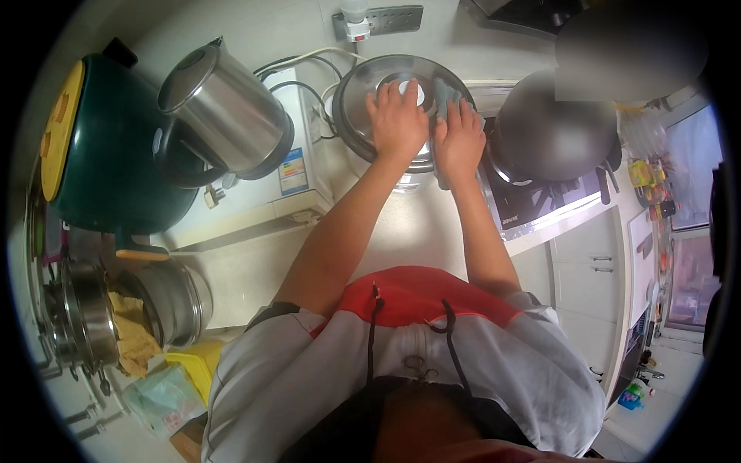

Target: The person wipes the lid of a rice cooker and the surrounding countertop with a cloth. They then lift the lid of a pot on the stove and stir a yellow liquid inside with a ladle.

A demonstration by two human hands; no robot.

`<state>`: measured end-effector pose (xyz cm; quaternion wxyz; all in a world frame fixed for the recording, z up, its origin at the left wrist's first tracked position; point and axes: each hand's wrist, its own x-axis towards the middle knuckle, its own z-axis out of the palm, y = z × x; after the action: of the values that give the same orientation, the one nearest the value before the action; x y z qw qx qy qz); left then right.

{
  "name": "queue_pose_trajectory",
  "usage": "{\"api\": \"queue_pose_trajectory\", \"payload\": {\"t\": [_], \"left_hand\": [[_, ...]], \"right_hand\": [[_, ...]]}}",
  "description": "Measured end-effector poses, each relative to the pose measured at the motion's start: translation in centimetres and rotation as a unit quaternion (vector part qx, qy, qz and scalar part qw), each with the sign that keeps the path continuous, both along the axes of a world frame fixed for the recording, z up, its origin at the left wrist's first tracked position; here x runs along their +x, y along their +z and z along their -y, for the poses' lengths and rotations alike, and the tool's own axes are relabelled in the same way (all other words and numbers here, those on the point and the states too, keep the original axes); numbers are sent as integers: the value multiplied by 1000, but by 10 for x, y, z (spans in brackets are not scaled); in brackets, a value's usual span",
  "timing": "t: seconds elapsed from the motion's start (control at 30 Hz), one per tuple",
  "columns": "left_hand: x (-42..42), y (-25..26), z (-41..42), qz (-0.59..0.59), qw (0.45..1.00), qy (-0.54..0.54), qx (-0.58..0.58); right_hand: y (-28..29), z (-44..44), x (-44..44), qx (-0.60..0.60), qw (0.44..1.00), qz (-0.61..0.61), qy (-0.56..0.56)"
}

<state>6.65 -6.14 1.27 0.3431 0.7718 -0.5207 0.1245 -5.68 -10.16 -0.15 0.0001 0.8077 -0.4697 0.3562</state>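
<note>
A round pot with a glass lid (pixel 362 75) stands on the counter in front of me. My left hand (pixel 399 124) rests on the lid, its fingers spread beside the pale round knob (pixel 412 92). A grey-blue cloth (pixel 447 95) lies over the lid's right side and hangs down past the rim. My right hand (pixel 461 139) presses on the cloth with its palm down; whether the fingers grip it is not plain.
Left of the pot, a steel electric kettle (pixel 231 110) sits on a white appliance (pixel 255 202), beside a dark green pot (pixel 121 144). Cables run behind. On the right, a dark pan (pixel 556 127) covers part of the stove (pixel 527 202). A socket strip (pixel 396 20) is on the wall.
</note>
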Motion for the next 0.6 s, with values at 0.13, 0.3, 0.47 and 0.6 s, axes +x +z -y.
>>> {"api": "queue_pose_trajectory", "payload": {"t": [0.13, 0.3, 0.47, 0.6], "left_hand": [[0, 1, 0, 6, 1000, 2, -4], [-1, 0, 0, 3, 1000, 4, -2], [-1, 0, 2, 5, 1000, 11, 2], [0, 0, 3, 1, 1000, 8, 0]], "right_hand": [[4, -8, 4, -23, 999, -31, 12], [7, 15, 5, -5, 999, -25, 35], [4, 46, 2, 40, 998, 33, 43], [3, 49, 1, 18, 999, 20, 34]]}}
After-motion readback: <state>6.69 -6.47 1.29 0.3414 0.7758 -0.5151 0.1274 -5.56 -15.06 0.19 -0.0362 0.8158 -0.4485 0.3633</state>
